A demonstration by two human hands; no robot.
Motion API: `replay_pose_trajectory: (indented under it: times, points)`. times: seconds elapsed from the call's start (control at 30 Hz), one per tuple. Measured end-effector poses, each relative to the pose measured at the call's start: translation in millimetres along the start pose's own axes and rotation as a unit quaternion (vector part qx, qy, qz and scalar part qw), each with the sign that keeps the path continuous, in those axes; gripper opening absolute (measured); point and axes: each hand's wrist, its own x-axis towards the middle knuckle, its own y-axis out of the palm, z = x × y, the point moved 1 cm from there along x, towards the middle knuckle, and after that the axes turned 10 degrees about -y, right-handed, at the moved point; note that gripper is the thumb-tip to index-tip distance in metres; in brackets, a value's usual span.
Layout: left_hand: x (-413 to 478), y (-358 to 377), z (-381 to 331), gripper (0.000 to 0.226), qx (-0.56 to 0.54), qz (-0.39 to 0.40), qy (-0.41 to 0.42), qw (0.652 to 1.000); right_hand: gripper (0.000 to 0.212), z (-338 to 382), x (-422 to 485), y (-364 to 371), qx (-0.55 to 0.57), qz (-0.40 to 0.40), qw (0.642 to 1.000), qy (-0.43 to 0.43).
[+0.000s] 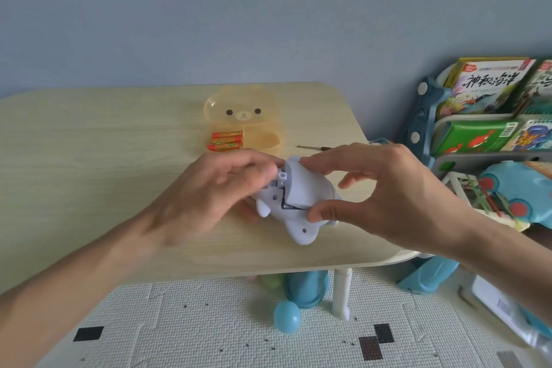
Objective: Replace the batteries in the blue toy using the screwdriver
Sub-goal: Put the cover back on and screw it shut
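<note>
The pale blue toy (294,218) is held belly-up just above the wooden table (89,164). My left hand (215,197) grips its left side. My right hand (385,191) pinches the curved battery cover (301,188) between thumb and fingers; the cover sits tilted, partly lifted off the body, with a dark gap at its lower edge. The thin screwdriver (309,147) lies on the table behind the toy, partly hidden by my right hand. Orange batteries (225,141) lie in the open yellow bear-face case (260,128).
A rack of children's books (490,116) and a blue toy car (519,194) stand to the right of the table. Under the table, on the foam floor mat (209,325), are a blue ball (287,317), a blue cup and the white table leg (342,293).
</note>
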Motion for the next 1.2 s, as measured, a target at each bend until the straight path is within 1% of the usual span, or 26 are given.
replay_pose_trajectory:
  times: [0.03, 0.07, 0.17, 0.23, 0.43, 0.57, 0.63, 0.67, 0.73, 0.77, 0.83, 0.87, 0.93, 1.0, 1.1, 1.2]
  points:
    - [1, 1, -3, 0.045, -0.009, -0.003, -0.006, 1.000, 0.062, -1, 0, 0, -0.001, -0.002, 1.000, 0.002]
    - [2, 3, -5, 0.043, -0.012, -0.010, -0.009, 1.000, 0.062, -1, -1, 1, 0.000, -0.004, 1.000, 0.001]
    - [6, 9, -9, 0.023, -0.015, -0.020, -0.018, 1.000, 0.063, -2, 0, 3, 0.003, -0.010, 1.000, -0.007]
    - [7, 10, -9, 0.018, -0.014, -0.022, -0.022, 0.999, 0.062, -3, 0, 4, 0.011, -0.015, 1.000, -0.014]
    - [5, 9, -6, 0.022, 0.008, -0.051, -0.028, 0.998, 0.055, -5, -1, 6, 0.020, -0.020, 0.999, -0.016]
    - [4, 7, -5, 0.022, 0.035, -0.059, -0.018, 0.997, 0.056, -6, -3, 8, 0.024, -0.027, 0.999, -0.011]
    - [4, 5, -1, 0.026, 0.046, -0.044, -0.018, 0.998, 0.055, -7, -3, 8, 0.026, -0.032, 0.999, -0.010]
    - [3, 4, 1, 0.031, 0.049, -0.021, -0.021, 0.998, 0.054, -8, -3, 8, 0.029, -0.034, 0.999, -0.010]
    - [1, 4, 8, 0.053, 0.061, 0.020, -0.024, 0.998, 0.053, -8, -2, 7, 0.035, -0.032, 0.999, -0.012]
    - [0, 5, 10, 0.059, 0.065, 0.026, -0.020, 0.997, 0.052, -8, -1, 5, 0.034, -0.025, 0.999, -0.013]
    - [-1, 6, 13, 0.062, 0.061, 0.013, -0.004, 0.998, 0.051, -10, 1, 0, 0.032, -0.016, 0.999, -0.004]
    - [-1, 7, 14, 0.062, 0.055, 0.002, 0.004, 0.998, 0.048, -13, 3, -3, 0.034, -0.026, 0.999, 0.010]
    - [0, 9, 17, 0.061, 0.041, -0.012, 0.014, 0.999, 0.034, -27, 9, -8, 0.020, -0.076, 0.996, 0.037]
    - [-1, 11, 20, 0.062, 0.023, -0.017, 0.017, 0.999, 0.026, -47, 15, -11, -0.037, -0.115, 0.991, 0.063]
    - [-2, 12, 22, 0.064, 0.019, -0.018, 0.022, 0.999, 0.033, -72, 20, -4, -0.112, -0.100, 0.984, 0.100]
    - [-1, 11, 23, 0.063, 0.018, -0.020, 0.024, 0.999, 0.035, -85, 24, 5, -0.151, -0.080, 0.981, 0.087]
